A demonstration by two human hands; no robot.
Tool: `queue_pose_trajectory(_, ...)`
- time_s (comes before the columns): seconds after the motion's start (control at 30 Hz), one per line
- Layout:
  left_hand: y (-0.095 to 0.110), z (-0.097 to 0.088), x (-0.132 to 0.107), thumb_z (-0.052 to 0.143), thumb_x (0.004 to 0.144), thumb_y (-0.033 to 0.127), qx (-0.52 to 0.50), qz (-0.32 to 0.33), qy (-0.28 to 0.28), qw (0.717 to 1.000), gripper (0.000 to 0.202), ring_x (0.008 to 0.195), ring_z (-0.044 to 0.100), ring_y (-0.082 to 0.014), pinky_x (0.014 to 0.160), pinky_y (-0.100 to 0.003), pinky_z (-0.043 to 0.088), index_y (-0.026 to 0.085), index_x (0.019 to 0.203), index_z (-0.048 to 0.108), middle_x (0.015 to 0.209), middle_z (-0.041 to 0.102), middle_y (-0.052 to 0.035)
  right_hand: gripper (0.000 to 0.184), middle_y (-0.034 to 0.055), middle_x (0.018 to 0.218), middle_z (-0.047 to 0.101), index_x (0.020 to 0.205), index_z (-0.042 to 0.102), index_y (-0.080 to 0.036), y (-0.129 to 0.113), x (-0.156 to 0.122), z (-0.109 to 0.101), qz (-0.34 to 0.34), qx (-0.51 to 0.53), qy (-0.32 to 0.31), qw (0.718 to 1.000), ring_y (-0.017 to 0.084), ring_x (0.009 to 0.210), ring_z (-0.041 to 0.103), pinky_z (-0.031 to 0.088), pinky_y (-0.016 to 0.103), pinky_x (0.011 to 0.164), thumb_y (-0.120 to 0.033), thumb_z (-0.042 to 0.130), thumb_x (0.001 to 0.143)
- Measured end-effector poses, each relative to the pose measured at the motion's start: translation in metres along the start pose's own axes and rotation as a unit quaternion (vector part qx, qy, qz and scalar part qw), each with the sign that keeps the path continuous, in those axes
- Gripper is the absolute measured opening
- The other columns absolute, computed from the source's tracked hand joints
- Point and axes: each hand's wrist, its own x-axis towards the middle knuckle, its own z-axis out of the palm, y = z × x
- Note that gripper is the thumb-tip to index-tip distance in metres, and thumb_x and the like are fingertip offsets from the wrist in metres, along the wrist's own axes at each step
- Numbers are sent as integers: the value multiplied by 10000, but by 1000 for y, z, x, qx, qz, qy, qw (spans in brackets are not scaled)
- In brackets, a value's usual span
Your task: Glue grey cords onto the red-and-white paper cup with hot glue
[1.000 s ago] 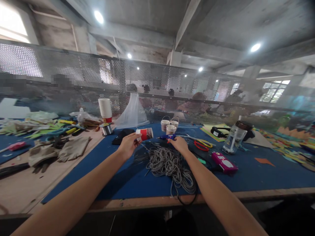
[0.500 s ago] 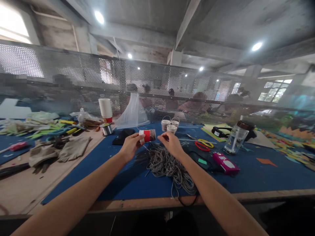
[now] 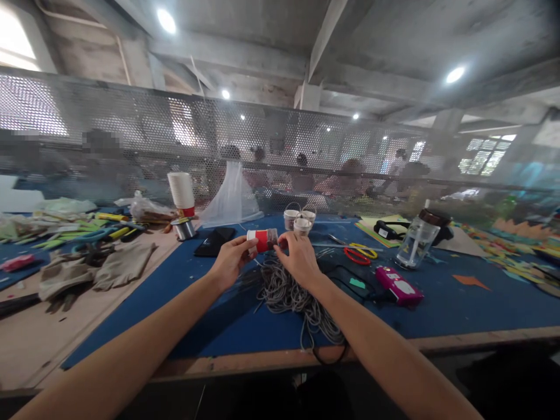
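My left hand [image 3: 231, 259] is closed round a paper cup [image 3: 261, 240] lying on its side in the air, white at the rim with a red band. Grey cord covers the cup's right end. At that end my right hand [image 3: 298, 255] has its thumb and fingers bent together on the cord; the exact pinch is too small to see clearly. Below both hands, a tangled heap of grey cord [image 3: 286, 289] spreads over the blue mat [image 3: 210, 326]. Behind my right hand stand three small white cups with thin handles [image 3: 301, 224].
To the right lie red-and-yellow scissors [image 3: 359, 255], a magenta box [image 3: 399, 286] and a clear bottle [image 3: 417, 242]. At left are a cup stack [image 3: 181, 189], a wire spool [image 3: 184, 229], a black flat object [image 3: 214, 241] and gloves [image 3: 125, 265]. A perforated metal screen [image 3: 271, 140] runs behind.
My right hand has moved left and now meets the cup's cord-covered end; before, a small gap lay between. My left hand still holds the cup. The view has shifted slightly.
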Motion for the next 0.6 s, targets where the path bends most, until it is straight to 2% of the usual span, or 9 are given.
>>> queue_pose_trajectory(0.27, 0, 0, 1, 851, 588, 285, 9, 14, -11, 1000, 321, 616, 558, -94, 599, -219, 463, 115, 832, 731, 767, 680, -36, 49, 43, 876, 647, 881, 565, -216, -2, 1, 0, -11, -28, 17, 999, 202, 859, 594, 402, 332, 837, -177, 535, 876)
queue_pose_trajectory(0.43, -1, 0, 0, 861, 574, 308, 18, 22, -10, 1000, 363, 627, 544, -93, 616, -223, 461, 120, 859, 737, 783, 676, -33, 44, 21, 847, 652, 860, 560, -208, 1, 2, 0, 18, 3, 23, 1000, 187, 834, 596, 404, 315, 829, -168, 546, 848)
queue_pose_trajectory(0.6, 0, 0, -1, 853, 594, 331, 29, 35, -13, 999, 358, 620, 520, -91, 619, -221, 453, 116, 855, 739, 771, 661, -31, 157, 7, 932, 678, 994, 574, -203, 2, 2, 1, 55, 58, 12, 997, 163, 877, 628, 404, 311, 870, -175, 572, 840)
